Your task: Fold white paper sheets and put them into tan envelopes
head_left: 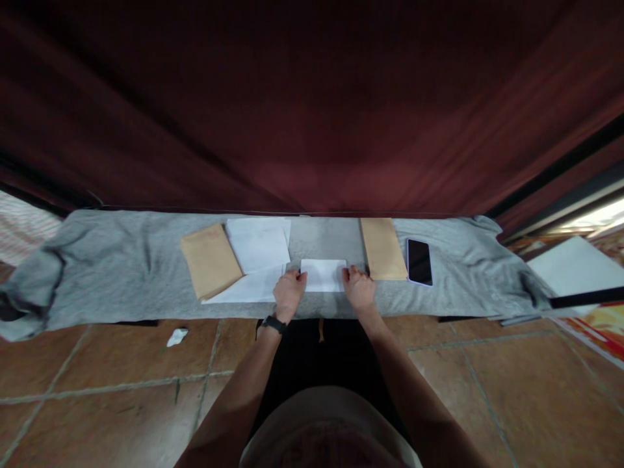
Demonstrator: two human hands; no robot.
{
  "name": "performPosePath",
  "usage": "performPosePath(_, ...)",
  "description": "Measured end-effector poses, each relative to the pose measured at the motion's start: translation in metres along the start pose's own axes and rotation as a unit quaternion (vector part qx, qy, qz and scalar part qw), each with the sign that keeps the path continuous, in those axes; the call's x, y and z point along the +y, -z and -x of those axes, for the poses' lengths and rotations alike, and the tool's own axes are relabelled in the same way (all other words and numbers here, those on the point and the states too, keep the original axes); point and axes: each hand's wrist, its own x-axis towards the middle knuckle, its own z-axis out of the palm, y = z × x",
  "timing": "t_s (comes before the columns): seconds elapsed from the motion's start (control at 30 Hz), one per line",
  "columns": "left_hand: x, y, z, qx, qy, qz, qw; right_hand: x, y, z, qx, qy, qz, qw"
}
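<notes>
A folded sheet of white paper (323, 275) lies in front of me on a grey cloth. At its left edge my left hand (289, 290) has its fingers curled closed on the paper. My right hand (359, 286) pinches the opposite edge, its fingers bent, close beside a brown envelope (385, 250). To the left, loose white sheets (258, 242) overlap one another, and a second brown envelope (210, 261) rests partly on them.
A phone (420, 262) with a dark screen lies right of the right-hand envelope. Grey cloth (461, 266) covers the narrow bench, backed by a dark red curtain (312, 117). Crumpled white paper (177, 337) is on the tiled floor. A white panel (580, 270) stands at far right.
</notes>
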Motion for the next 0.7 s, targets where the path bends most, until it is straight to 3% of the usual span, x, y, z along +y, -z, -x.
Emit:
performPosePath(0.2, -0.002, -0.003, -0.002, 0.006, -0.016, 0.001, 1.0, 0.001, 0.0, 0.005, 0.05, 0.047, -0.033, 0.997)
performPosePath(0.43, -0.001, -0.005, -0.002, 0.016, -0.031, -0.008, 0.999, -0.009, -0.018, 0.027, 0.069, 0.23, -0.098, 0.966)
performPosePath(0.7, -0.001, -0.006, 0.0, 0.027, -0.042, -0.025, 0.998, -0.01, -0.032, 0.034, 0.065, 0.218, -0.057, 0.972)
